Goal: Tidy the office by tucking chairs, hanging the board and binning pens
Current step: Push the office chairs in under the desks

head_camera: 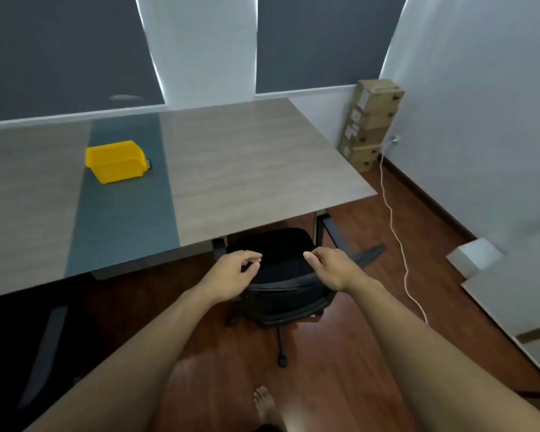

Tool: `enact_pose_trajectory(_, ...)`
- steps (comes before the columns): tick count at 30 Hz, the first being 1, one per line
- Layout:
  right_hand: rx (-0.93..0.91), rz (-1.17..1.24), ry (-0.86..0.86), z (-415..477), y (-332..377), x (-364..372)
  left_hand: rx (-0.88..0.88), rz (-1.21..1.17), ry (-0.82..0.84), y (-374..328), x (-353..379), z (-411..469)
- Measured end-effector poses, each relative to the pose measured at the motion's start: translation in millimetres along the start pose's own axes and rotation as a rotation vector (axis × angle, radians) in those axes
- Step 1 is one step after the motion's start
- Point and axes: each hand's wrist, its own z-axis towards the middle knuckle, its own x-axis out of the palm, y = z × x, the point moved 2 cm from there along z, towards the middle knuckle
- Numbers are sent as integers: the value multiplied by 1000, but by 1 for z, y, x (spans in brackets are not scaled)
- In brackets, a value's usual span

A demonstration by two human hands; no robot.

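A black office chair (281, 275) stands at the near edge of the long wood-and-grey table (247, 169), its seat partly under the tabletop and its backrest toward me. My left hand (234, 272) hovers at the left end of the backrest top, fingers loosely curled and apart, holding nothing. My right hand (331, 266) is at the right end of the backrest top, fingers bent, also holding nothing; whether it touches the chair is unclear. A yellow bin (116, 160) sits on the table's grey strip at the left. A flat pale board (512, 307) lies on the floor at the right wall.
Stacked cardboard boxes (368, 126) fill the far right corner. A white cable (396, 235) runs from a wall socket across the wooden floor. A small pale box (474, 254) sits beside the board. Another dark chair (28, 338) is at the lower left. My bare foot (265, 403) is below.
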Motion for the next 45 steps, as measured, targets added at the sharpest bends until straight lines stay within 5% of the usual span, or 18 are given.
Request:
enact_pose_trajectory(12,167,-246,124,48,-98,18,-161,271,214,-2,122,81)
enact_pose_trajectory(17,89,-387,169,81,-111,23,-220,481,50,10,139,91)
enact_pose_trajectory(27,-51,-486,72,142,-117,4,-270,507,-31,16,129,141)
enact_pose_trajectory(45,-185,-480,165,295,-110,-42,-448,497,-97,27,88,268)
